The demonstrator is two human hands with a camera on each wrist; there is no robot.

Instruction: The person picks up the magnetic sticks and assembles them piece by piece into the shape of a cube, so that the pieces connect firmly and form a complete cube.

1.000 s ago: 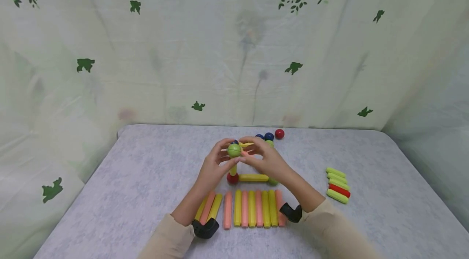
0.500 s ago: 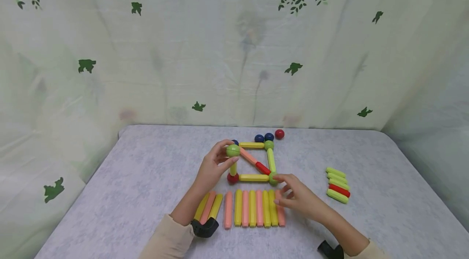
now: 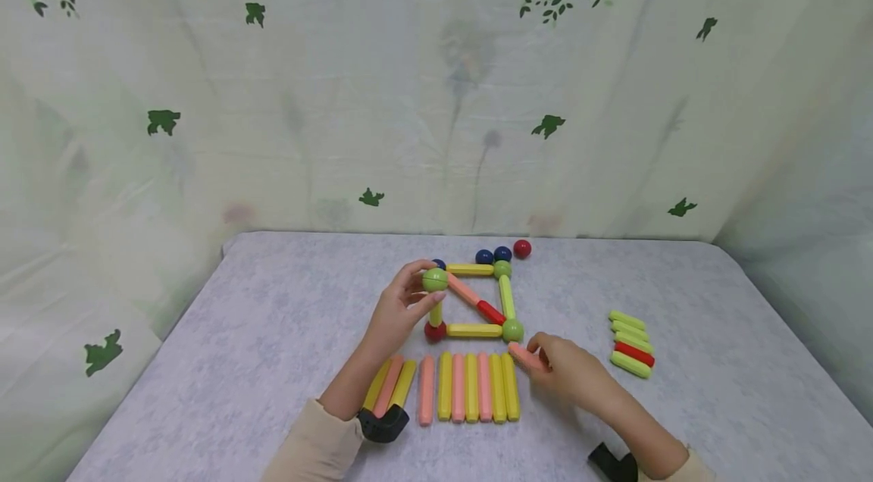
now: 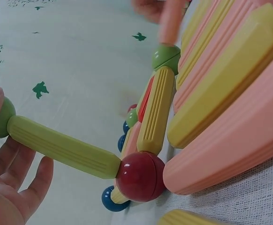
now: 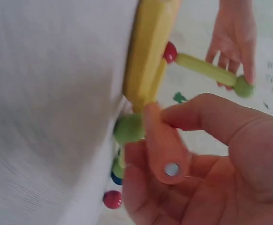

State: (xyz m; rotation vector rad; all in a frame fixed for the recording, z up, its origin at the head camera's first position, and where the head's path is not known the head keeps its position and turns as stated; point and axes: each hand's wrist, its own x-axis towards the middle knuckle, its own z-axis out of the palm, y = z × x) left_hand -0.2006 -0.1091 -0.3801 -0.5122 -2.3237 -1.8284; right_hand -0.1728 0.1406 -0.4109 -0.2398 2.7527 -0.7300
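Note:
My left hand (image 3: 401,309) pinches a green ball (image 3: 434,280) between thumb and fingers. Below that ball a light green magnetic rod (image 4: 64,147) runs down to a red ball (image 4: 139,176), the near left corner of a flat rod-and-ball frame. My right hand (image 3: 573,372) grips a pink magnetic rod (image 3: 527,357) between thumb and fingers; its silver magnet end faces the camera in the right wrist view. The rod's far tip is close to the frame's near right green ball (image 3: 513,330). A pink rod (image 3: 464,289) and a red rod (image 3: 491,312) cross the frame diagonally.
In front of the frame lies a row of yellow and pink rods (image 3: 472,388), with a few more (image 3: 387,385) by my left wrist. Several short green rods and a red rod (image 3: 634,352) lie at right. Two blue balls and a red ball (image 3: 522,248) sit behind.
My right hand has left the upper green ball, moved down and right, and picked the rightmost pink rod out of the row. My left hand keeps its hold on the green ball.

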